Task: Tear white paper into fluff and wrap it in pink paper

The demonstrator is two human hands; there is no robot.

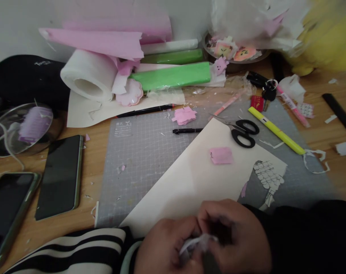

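My left hand (161, 247) and my right hand (243, 236) meet at the bottom of the head view. Their fingers are closed around a small, thin whitish piece (194, 243), blurred and partly covered, perhaps paper or film. Just beyond my hands, a large white sheet (173, 194) lies slanted over the grey cutting mat (138, 156). On that sheet rests a pink paper piece (221, 155). Black-handled scissors (244, 133) lie at its far edge. To the right is a cut-out patterned with black outlines (267, 175).
A yellow pen-like stick (277, 130) and keys (269, 93) lie at the right. Stacked pink notes (184, 115) and a black pen (187, 131) are farther back. Behind them are a paper roll (89, 72) and a green packet (173, 76). Two phones (61, 177) lie left.
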